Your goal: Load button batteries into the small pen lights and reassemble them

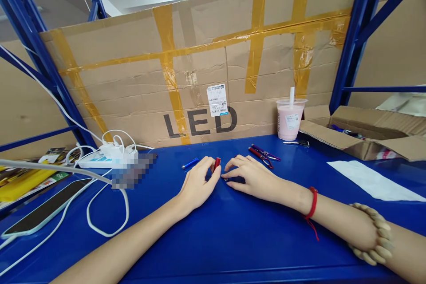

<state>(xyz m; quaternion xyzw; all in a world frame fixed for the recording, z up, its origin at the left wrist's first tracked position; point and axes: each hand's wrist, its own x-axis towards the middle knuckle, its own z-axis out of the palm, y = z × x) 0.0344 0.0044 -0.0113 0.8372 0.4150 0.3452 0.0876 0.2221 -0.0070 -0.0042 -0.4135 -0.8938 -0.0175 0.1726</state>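
My left hand [199, 180] is closed around a short, glossy red piece [217, 163], like a pen cap or part of a pen barrel, which stands upright between thumb and fingers. Just to the right, my right hand [251, 175] has its thumb and index fingertips together on a small dark piece [225, 179], too small to name, low over the blue tabletop [219, 244]. Its other fingers are curved and slightly apart. A short blue piece [190, 163], like a pen cap, lies left of my left hand. Beyond my right hand, a red pen [260, 157] and a purple pen [265, 152] lie together.
A cup of pink drink [290, 119] with a straw stands at the back right, near an open cardboard box [359, 140] and a white paper sheet [376, 179]. At left lie a phone [46, 208], a power strip [116, 156] and white cables [124, 217]. Taped cardboard [140, 97] stands behind.
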